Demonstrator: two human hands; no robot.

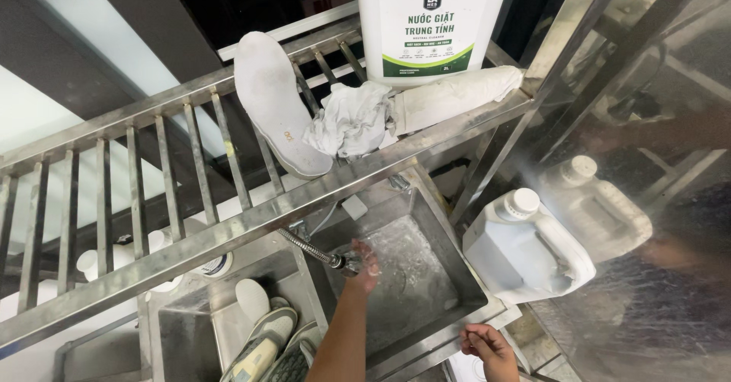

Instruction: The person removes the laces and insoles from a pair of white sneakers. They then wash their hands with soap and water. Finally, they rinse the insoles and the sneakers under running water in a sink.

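**Hand at the spray nozzle over a steel sink**

A stainless steel slatted rack (175, 169) is running across the room above two steel basins. On the rack a white shoe insole (276, 104) is lying beside a crumpled white cloth (352, 119), with a rolled white piece (457, 92) just beyond it, and a large white jug with a green and white label (430, 20) is standing behind them. The right-hand sink basin (426, 290) is looking wet and soapy along its floor. The left basin (183, 329) is holding a pair of grey and white sneakers (270, 348) and another pale insole (252, 298). A white plastic canister with a screw cap (525, 249) is sitting just beside the right basin, its reflection showing in the shiny steel wall panel (655, 199) next to it.

The left hand (365, 264) is reaching into the right basin, its fingers (370, 254) curling closed around the head of the flexible metal spray hose (316, 251), which is hanging down from under the rack. The right hand (491, 348) is resting at the front rim of the same basin, fingers (476, 342) bent loosely inward; I cannot tell whether they are holding anything
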